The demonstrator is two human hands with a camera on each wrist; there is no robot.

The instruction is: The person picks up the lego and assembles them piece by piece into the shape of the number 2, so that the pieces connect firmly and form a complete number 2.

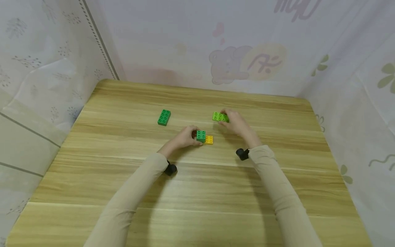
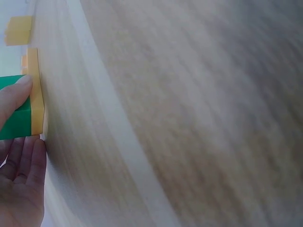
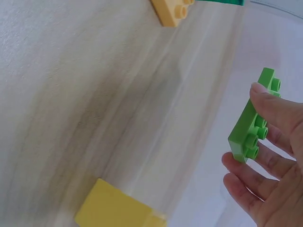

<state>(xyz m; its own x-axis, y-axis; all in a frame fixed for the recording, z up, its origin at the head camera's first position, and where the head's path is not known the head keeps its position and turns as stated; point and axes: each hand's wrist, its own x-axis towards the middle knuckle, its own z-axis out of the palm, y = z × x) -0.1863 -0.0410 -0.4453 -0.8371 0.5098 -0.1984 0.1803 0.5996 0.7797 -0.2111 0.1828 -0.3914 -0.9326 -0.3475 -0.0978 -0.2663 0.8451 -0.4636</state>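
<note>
A green brick (image 1: 201, 134) stands on one end of a flat yellow-orange brick (image 1: 209, 139), whose other end shows studs. My left hand (image 1: 186, 137) grips this pair from the left; in the left wrist view the thumb lies on the green brick (image 2: 16, 113), and the fingers are at the far side by the flat brick (image 2: 36, 94). My right hand (image 1: 236, 124) holds a lime green brick (image 1: 218, 116) behind and to the right. In the right wrist view that lime brick (image 3: 247, 124) is pinched between thumb and fingers, tilted, studs toward the palm.
A darker green brick (image 1: 164, 117) lies on the wooden table (image 1: 210, 192), behind and left of my left hand. A yellow brick (image 3: 113, 208) shows at the bottom of the right wrist view; I cannot make it out in the head view. Patterned sheets hang around the table.
</note>
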